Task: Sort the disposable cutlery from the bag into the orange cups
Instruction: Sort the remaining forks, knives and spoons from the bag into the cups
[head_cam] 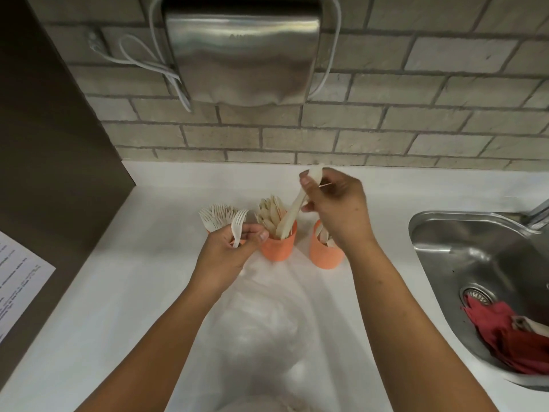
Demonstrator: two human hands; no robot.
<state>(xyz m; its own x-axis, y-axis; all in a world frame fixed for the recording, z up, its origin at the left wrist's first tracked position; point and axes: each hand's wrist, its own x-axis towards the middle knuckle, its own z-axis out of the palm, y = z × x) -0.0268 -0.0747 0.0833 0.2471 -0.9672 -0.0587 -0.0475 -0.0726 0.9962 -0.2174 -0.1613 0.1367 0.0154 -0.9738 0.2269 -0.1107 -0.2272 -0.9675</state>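
While both hands are busy at once, here's how it looks to me:

Left hand: closed around the handle of a single white fork, tines up, right in front of the left cup. That cup is mostly hidden behind the hand, already bristling with forks.

Right hand: pinching a pale knife near its top end, fingers curled shut on it. There's a thin stick-like bit poking out of the grip too, can't tell what it is.

Middle cup: packed with knives; sits at about 7 o'clock from the right hand, just below it.

Right cup: holds what look like spoons, half hidden under the right wrist.

Key relation: the knife's long axis runs steeply from 1 o'clock down to 7 o'clock, and its lower tip is already in among the knives in the middle cup. So I'd guess the next move is just letting it slide down along that axis. Right hand is clearly the nearer one for that cup; left hand owns the fork cup.

Bag: clear plastic, lying flat on the white bench at 6 o'clock from the cups, between the forearms. Looks nearly empty, hard to be sure.

Progress guess: close to done.
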